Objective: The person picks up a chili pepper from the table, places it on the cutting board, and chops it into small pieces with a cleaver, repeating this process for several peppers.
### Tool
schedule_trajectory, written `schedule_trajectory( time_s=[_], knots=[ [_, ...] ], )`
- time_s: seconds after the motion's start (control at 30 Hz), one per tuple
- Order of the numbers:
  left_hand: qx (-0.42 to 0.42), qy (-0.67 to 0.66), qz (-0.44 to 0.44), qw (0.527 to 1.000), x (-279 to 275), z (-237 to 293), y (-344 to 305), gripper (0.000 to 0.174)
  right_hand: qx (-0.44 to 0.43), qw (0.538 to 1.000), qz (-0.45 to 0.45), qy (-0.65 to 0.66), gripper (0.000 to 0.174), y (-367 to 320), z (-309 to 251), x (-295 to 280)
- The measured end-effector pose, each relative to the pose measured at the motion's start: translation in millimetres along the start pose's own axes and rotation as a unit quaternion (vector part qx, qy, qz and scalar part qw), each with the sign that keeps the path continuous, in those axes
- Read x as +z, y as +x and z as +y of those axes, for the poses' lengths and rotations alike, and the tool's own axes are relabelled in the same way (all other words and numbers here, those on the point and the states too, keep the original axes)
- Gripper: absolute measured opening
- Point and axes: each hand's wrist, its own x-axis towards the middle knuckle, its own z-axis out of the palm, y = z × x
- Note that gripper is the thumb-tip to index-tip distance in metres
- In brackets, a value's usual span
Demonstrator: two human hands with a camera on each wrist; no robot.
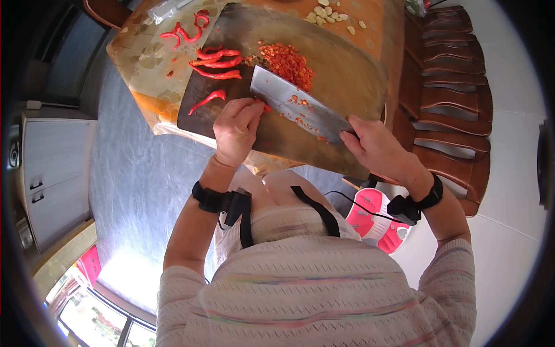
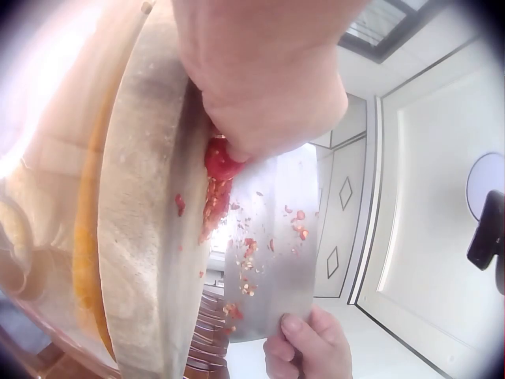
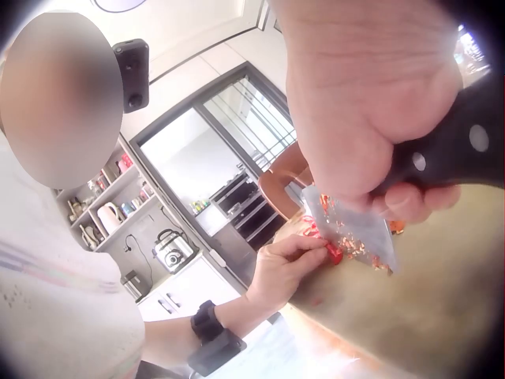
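Note:
On the round wooden chopping board [image 1: 341,75] my left hand [image 1: 237,128] curls its fingers over a red chili [image 1: 266,107], holding it down; the chili [image 2: 221,162] shows under the fingers in the left wrist view. My right hand [image 1: 376,144] grips the black handle [image 3: 454,154] of a cleaver [image 1: 295,103], whose blade [image 2: 272,237] stands right beside the held chili, flecked with red bits. A pile of chopped chili [image 1: 288,62] lies beyond the blade. Several whole red chilies [image 1: 218,62] lie to the left on the board.
The board rests on a table with a yellow patterned cloth [image 1: 144,63]. Peeled garlic cloves [image 1: 326,14] lie at the far side. Wooden chairs [image 1: 451,87] stand to the right, a white cabinet [image 1: 55,173] to the left, a pink stool [image 1: 376,220] below.

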Motion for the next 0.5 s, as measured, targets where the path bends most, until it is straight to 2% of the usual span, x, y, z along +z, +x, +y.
schedule_trajectory(
  time_s=[0.1,0.2,0.27,0.5],
  knots=[
    [0.012,0.001,-0.005,1.0,0.3,0.4,0.9,0.015,-0.026,0.999,0.03,-0.019,0.017,4.8,2.5,8.9],
    [0.014,-0.001,-0.006,1.0,0.8,-1.3,3.0,0.015,-0.024,0.999,0.029,-0.011,0.017,2.8,2.1,9.1],
    [0.014,-0.01,-0.004,1.0,1.3,-0.7,2.6,0.016,0.012,1.0,-0.002,-0.008,0.019,-3.6,2.6,5.8],
    [0.009,-0.014,-0.002,1.0,0.9,-2.1,1.8,0.015,0.001,1.0,0.0,-0.004,0.019,10.8,-2.3,14.9]
  ],
)
